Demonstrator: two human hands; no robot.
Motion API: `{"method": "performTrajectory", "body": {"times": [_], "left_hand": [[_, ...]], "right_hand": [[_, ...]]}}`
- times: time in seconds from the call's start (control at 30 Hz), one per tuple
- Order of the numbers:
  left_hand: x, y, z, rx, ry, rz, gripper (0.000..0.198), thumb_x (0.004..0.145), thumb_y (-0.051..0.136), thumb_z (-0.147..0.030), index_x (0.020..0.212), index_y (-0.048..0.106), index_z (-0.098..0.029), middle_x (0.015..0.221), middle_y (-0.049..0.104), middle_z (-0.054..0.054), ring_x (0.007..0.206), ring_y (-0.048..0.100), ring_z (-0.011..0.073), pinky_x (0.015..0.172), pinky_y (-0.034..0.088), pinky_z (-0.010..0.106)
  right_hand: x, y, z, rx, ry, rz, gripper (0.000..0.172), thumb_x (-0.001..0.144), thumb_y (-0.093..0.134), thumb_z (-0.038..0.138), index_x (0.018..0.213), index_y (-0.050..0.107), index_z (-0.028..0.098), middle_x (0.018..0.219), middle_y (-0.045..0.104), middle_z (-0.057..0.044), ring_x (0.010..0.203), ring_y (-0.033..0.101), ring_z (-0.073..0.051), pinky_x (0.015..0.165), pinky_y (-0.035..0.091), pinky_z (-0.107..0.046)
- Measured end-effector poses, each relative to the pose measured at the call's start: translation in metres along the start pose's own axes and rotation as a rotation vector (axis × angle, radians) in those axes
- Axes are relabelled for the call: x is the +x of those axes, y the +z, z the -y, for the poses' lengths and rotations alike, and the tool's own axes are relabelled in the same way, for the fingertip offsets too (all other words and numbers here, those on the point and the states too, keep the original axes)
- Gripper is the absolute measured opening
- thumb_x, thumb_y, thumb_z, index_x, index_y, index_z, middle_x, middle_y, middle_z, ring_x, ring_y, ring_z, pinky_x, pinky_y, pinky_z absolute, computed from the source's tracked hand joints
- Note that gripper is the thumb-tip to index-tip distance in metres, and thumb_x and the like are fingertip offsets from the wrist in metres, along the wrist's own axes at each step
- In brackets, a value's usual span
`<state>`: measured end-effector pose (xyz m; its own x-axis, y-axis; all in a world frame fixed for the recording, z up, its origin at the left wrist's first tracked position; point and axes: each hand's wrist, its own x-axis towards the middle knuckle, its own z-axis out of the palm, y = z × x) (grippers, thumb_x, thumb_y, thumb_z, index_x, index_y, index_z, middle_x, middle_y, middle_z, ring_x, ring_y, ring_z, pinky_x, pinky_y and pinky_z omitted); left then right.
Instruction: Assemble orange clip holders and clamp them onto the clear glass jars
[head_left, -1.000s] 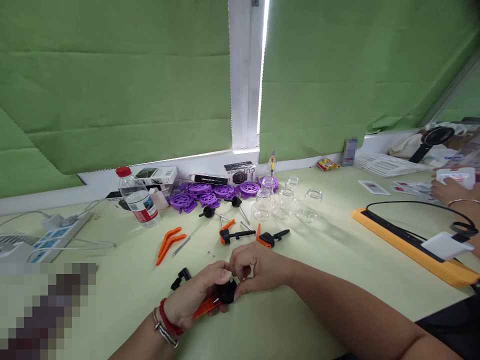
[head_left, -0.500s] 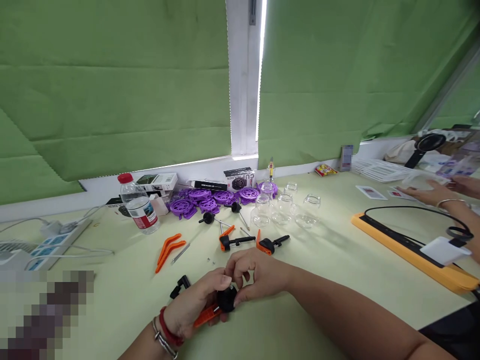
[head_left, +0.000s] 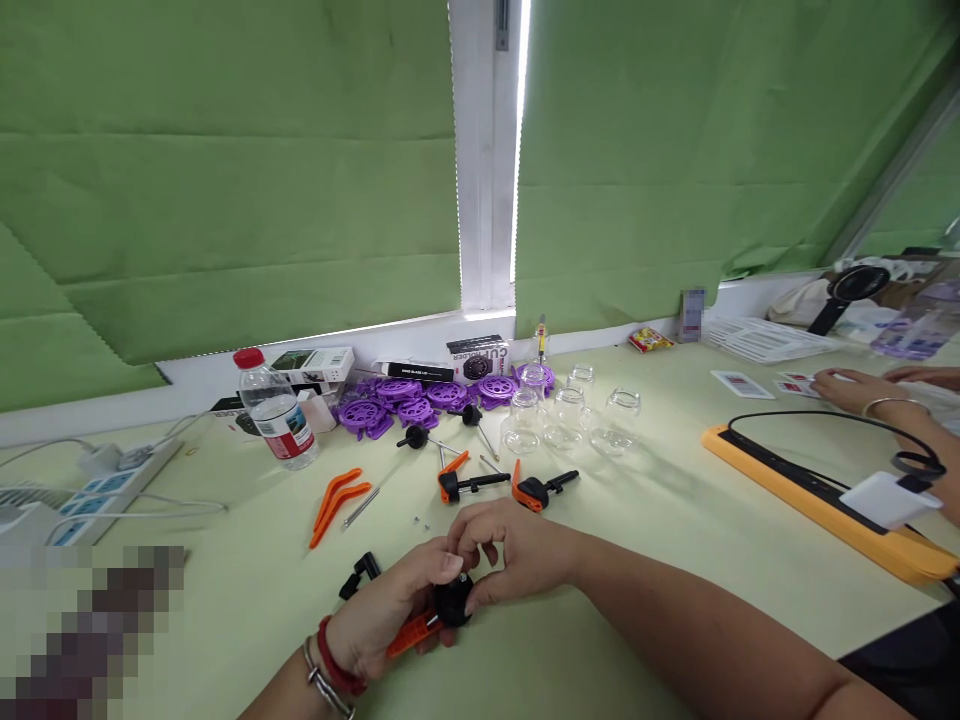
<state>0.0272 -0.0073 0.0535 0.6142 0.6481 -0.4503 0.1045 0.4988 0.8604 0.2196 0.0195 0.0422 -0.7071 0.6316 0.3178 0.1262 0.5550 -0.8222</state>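
Note:
My left hand (head_left: 390, 610) grips a small black and orange pump handle (head_left: 439, 608) low over the pale green table (head_left: 660, 530). My right hand (head_left: 510, 548) meets it from the right, fingertips pinching the black round knob of the same handle. A loose black part (head_left: 358, 574) lies just left of my left hand. Two more black and orange handles (head_left: 465, 484) (head_left: 541, 488) lie just beyond my hands. Further back are black-knobbed rods (head_left: 420, 438), orange levers (head_left: 336, 500), several clear glass cups (head_left: 570, 412) and purple discs (head_left: 409, 398).
A water bottle (head_left: 276, 410) and small boxes (head_left: 315, 362) stand at the back left, a power strip (head_left: 97, 478) at the far left. An orange and black tray (head_left: 817, 490) with a white device (head_left: 889, 498) lies at right. Another person's hands (head_left: 862, 388) touch cards there.
My hands stay together on the handle, with my right fingers shifting slightly on the knob. The other person's hand at the far right has moved down onto the table.

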Motion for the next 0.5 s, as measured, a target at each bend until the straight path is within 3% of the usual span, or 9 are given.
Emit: {"method": "performTrajectory", "body": {"times": [0.5], "left_hand": [[0.0,-0.0023,0.0031,-0.027,0.002,-0.001,0.043,0.071,0.055,-0.052,0.095,0.051,-0.017,0.081,0.057,0.005,0.055,0.056,0.0123,0.041,0.026,0.019]], "right_hand": [[-0.0013,0.0034,-0.0027,0.025,0.021,-0.011,0.024,0.067,0.076,0.027,0.067,0.055,0.016,0.088,0.061,-0.003,0.074,0.054,-0.01,0.058,0.043,-0.019]]}}
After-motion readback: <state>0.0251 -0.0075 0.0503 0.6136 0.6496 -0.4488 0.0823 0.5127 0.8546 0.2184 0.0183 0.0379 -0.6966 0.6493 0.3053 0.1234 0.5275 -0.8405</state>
